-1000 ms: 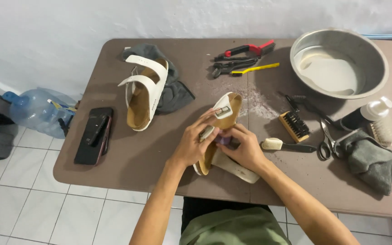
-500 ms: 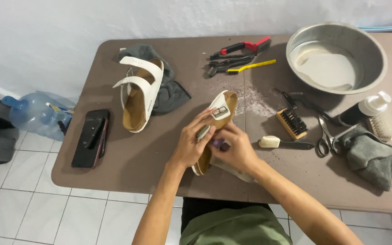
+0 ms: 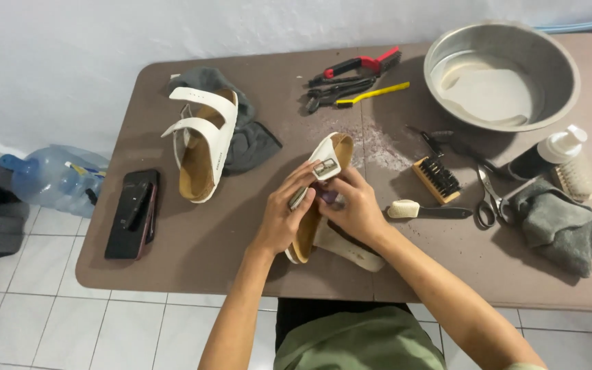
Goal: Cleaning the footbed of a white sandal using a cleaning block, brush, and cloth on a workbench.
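I have the white sandal (image 3: pixel 323 199) raised just over the bench (image 3: pixel 193 253) edge, left hand (image 3: pixel 284 220) gripping its side, right hand (image 3: pixel 356 209) pinching the strap near the buckle. It looks light, stiff-soled, with floppy straps: best held by the sole.
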